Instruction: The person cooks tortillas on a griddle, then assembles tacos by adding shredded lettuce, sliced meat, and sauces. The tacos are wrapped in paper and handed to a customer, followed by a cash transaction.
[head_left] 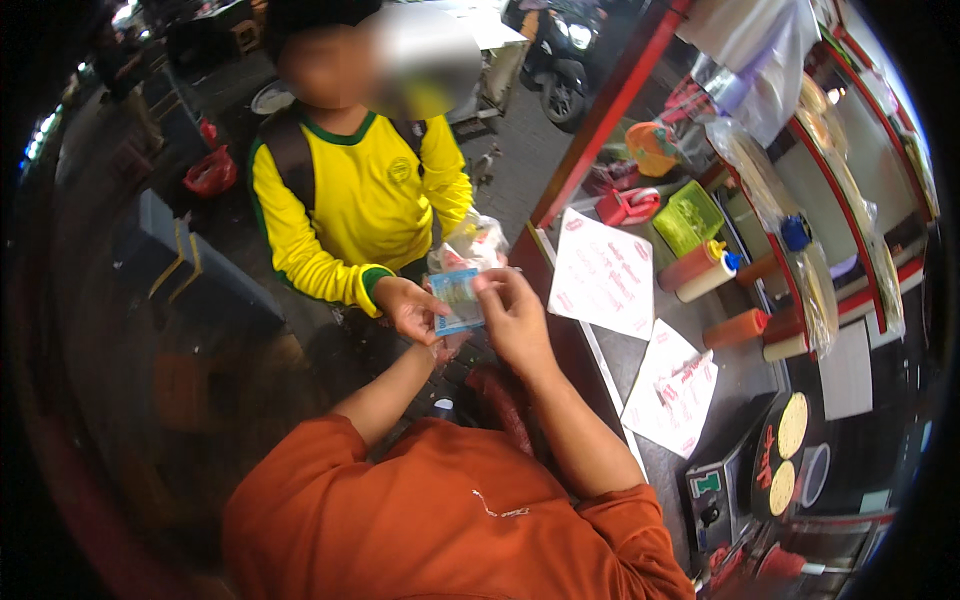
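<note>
My right hand (515, 320) pinches the right edge of a blue banknote (457, 300) between thumb and fingers. Another person's hand (408, 308), in a yellow sleeve with a green cuff, touches the left side of the same note. My left hand (450, 347) is below the note. Its fingers are mostly covered by the note and the other person's hand, so whether it grips anything is hidden. Just beyond the note hangs a white plastic bag (478, 240) with something inside, close to the other person's body.
On my right, a dark counter (655, 345) holds two printed paper sheets (603, 270), sauce bottles (690, 265), a green basket (688, 218) and a griddle (765, 450) with round flat breads. A red post (610, 110) rises at the stall's corner. Grey box-like furniture (200, 270) stands left; a motorbike (560, 70) is parked beyond.
</note>
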